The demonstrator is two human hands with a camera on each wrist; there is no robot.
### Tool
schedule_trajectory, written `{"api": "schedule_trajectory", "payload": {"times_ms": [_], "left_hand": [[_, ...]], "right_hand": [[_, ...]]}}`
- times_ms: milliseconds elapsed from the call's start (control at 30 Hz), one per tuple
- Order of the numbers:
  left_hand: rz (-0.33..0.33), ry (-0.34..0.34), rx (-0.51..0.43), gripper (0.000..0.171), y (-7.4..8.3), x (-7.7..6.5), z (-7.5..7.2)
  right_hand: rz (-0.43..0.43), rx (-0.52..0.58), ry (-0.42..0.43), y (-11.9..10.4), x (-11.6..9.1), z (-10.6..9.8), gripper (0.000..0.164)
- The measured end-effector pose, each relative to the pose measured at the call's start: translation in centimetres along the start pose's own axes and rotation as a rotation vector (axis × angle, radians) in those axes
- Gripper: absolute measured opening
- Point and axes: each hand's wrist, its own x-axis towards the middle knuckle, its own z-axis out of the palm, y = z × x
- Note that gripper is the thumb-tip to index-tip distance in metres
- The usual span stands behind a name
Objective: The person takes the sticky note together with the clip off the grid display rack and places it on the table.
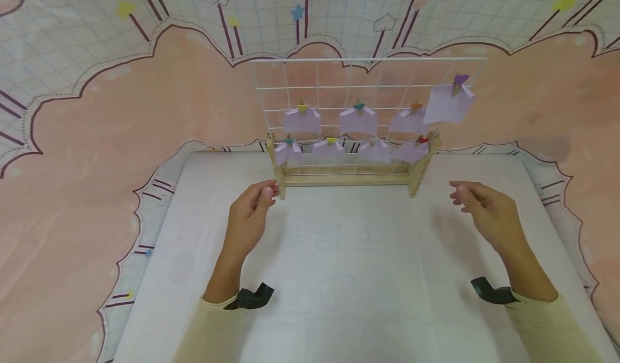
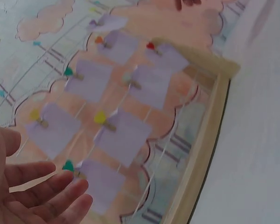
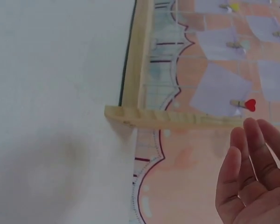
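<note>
A white wire grid rack (image 1: 368,59) stands upright on a wooden base (image 1: 346,180) at the far side of the table. Several pale purple paper notes (image 1: 358,122) hang from it in rows, each pinned by a small wooden clothespin with a coloured heart, such as the red one (image 3: 250,105). One note at the upper right, under a purple heart clothespin (image 1: 461,79), looks larger. My left hand (image 1: 249,212), fingers loosely bent, is beside the base's left foot and holds nothing. To the right of the rack, my right hand (image 1: 489,210) hovers over the table, also holding nothing.
The white tabletop (image 1: 339,266) spreads in front of the rack. Behind and around it hangs a pink and white patterned cloth (image 1: 203,89). A black strap (image 1: 249,297) shows at the left wrist and another black strap (image 1: 493,292) at the right.
</note>
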Motion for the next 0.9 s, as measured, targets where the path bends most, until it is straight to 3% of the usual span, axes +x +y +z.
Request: {"api": "schedule_trajectory", "payload": {"times_ms": [233,433,667,900], "left_hand": [[-0.039,-0.109,-0.259,0.037,1.9,0.8,3.7],[-0.032,-0.164,-0.308,0.035,3.3,1.2,6.5],[0.012,-0.207,-0.33,0.034,5.1,2.2,9.4],[0.029,-0.264,-0.388,0.034,7.0,3.5,12.1]], "right_hand": [[0.093,0.133,-0.005,-0.1,0.9,-0.1,0.046],[0.124,0.197,0.035,-0.3,1.6,-0.3,0.045],[0.099,0.3,0.098,-1.0,2.4,-0.9,0.037],[-0.1,0.732,0.149,-2.2,3.7,-1.3,0.015]]}}
